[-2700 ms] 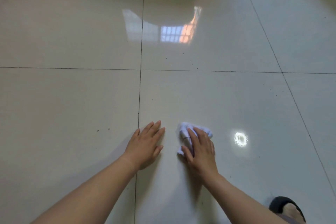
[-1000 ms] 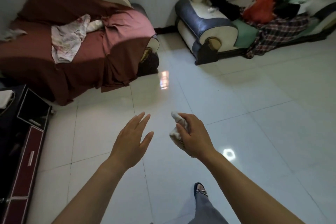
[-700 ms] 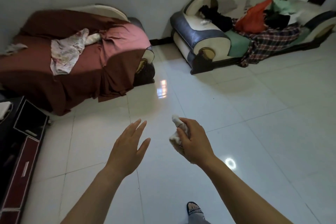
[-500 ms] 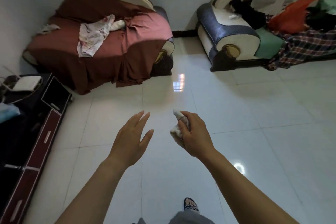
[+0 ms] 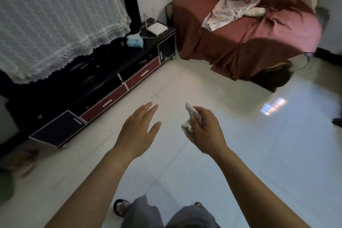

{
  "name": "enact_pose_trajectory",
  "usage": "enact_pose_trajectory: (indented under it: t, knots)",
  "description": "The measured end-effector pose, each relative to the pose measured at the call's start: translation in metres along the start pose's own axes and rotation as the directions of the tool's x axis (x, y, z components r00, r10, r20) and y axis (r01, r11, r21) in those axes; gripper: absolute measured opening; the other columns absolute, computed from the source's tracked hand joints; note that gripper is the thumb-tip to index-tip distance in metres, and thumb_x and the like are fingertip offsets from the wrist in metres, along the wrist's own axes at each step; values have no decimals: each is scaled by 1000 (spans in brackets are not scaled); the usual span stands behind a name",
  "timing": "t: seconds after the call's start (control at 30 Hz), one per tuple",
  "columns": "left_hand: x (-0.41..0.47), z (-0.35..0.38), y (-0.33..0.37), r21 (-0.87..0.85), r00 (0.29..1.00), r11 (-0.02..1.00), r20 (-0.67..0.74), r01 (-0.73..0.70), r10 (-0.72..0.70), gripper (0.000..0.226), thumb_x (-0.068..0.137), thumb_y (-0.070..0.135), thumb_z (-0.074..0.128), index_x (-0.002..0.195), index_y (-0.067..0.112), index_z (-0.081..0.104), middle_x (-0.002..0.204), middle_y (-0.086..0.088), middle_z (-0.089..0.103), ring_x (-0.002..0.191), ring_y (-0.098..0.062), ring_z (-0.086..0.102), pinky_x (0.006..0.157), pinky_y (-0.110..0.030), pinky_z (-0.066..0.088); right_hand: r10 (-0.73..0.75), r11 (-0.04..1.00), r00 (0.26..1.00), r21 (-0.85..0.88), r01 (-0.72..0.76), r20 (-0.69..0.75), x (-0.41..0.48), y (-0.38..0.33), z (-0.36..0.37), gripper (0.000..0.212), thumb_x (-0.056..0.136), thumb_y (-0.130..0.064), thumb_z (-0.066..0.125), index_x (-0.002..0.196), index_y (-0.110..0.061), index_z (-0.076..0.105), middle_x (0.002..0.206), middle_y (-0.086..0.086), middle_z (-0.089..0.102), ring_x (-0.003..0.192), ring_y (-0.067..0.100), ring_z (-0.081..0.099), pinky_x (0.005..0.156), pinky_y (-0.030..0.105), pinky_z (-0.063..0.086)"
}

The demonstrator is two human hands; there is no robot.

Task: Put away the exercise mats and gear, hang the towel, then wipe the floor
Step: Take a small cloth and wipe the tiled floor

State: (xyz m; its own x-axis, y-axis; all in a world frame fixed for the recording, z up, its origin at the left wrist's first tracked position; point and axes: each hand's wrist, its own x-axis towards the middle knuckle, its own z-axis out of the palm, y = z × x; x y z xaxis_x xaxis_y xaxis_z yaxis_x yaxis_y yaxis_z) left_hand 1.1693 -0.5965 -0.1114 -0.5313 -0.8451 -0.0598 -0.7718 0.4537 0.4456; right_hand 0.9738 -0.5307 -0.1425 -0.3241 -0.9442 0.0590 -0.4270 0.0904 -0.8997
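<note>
Up off the tiles now, standing with both arms out over the floor (image 5: 268, 153) instead of crouched and scrubbing like a couple seconds ago, and the view's swung round to the black TV cabinet (image 5: 103, 96) and covered sofa (image 5: 249, 39), so I'd guess that patch is wiped and I'm hunting the next spot or done. Right hand (image 5: 207, 131) is curled tight around the bunched white cloth (image 5: 190, 114), one end poking out above the fingers, well clear of the floor, while left hand (image 5: 138, 131) is spread flat, holding nothing
</note>
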Motion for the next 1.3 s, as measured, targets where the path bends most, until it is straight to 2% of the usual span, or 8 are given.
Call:
enact_pose_trajectory:
  t: [0.13,0.33,0.5,0.6,0.77,0.93,1.1,1.3]
  knots:
    - [-36,-28,-60,-61,978,983,-111,171,-177,53,96,46,32,146,29,23,155,9,17,142,-7,12,115,-32,18,-97,986,981,-117,118,171,15,-32,60,30,92,-25,30,64,-21,41,51,-14,57,50,9,57,50,35,52]
    - [-99,-76,-163,-76,886,919,-244,387,-394,53,97,44,32,146,27,23,155,8,18,142,-8,14,113,-28,15,-209,967,880,-47,252,426,25,-97,180,32,91,-39,30,63,-27,39,51,-7,55,42,7,50,46,35,50]
    - [-171,-112,-258,-161,779,834,-302,527,-550,56,94,49,31,145,27,26,154,9,22,141,-7,17,112,-24,15,-259,952,736,37,304,625,15,-162,306,46,97,-56,30,64,-27,42,48,-8,56,44,8,53,52,36,49]
    - [-220,-130,-304,-198,691,765,-335,613,-640,62,90,56,24,145,27,27,153,7,25,141,-9,18,112,-24,16,-319,931,633,108,349,706,-2,-202,375,48,98,-52,31,63,-21,44,48,-5,58,46,9,59,55,40,53]
    - [-297,-149,-345,-268,519,641,-407,719,-752,76,79,64,13,145,27,27,153,7,25,140,-9,19,111,-24,18,-393,898,409,248,365,823,-38,-252,462,49,102,-40,33,62,-13,44,45,-2,54,45,4,60,53,31,50]
    - [-345,-146,-369,-388,331,494,-415,778,-848,67,86,59,21,145,28,27,153,7,24,140,-9,18,110,-23,15,-361,891,241,257,374,901,-63,-268,527,47,98,-51,35,62,-25,51,61,-2,63,67,8,68,71,30,54]
    - [-372,-139,-399,-450,188,365,-391,815,-901,75,81,63,14,144,26,31,152,4,28,140,-12,23,109,-23,16,-364,855,31,321,407,931,-77,-286,583,41,101,-26,37,66,-10,49,60,4,62,64,5,67,65,25,55]
    - [-356,-171,-469,-506,88,270,-354,819,-931,67,85,58,21,145,28,26,153,6,24,141,-11,18,106,-21,12,-351,831,-79,350,433,933,-50,-312,673,36,100,-31,41,67,-19,51,59,-1,64,62,6,68,71,39,56]
